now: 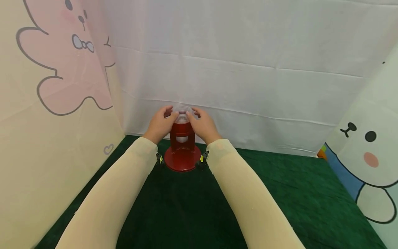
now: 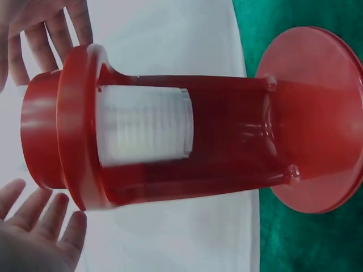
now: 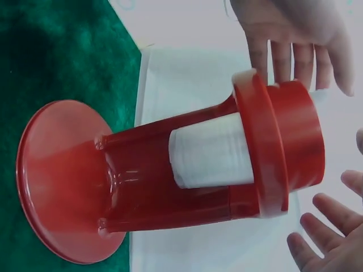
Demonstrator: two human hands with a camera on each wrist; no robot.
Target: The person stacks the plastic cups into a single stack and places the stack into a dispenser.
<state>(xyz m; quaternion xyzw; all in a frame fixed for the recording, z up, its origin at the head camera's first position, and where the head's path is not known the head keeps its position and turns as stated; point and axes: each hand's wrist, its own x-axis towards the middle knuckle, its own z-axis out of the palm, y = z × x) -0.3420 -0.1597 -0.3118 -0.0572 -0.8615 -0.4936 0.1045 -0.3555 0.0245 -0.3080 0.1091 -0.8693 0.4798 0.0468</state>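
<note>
A red cup dispenser stands upright on a round base, close to the white back cloth. Clear ribbed plastic cups rise in a stack from its top. The lower part of the cup stack shows through the dispenser's open front. My left hand is at the left side of the stack's top, my right hand at the right side. Both thumbs lie near or against the cups; firm contact cannot be told. In the wrist views, the fingers are mostly straight and spread, apart from the red collar.
Dark green cloth covers the table. White cloth hangs right behind the dispenser. A side panel with a pink cartoon animal stands at the left, and another with a white cartoon animal at the right.
</note>
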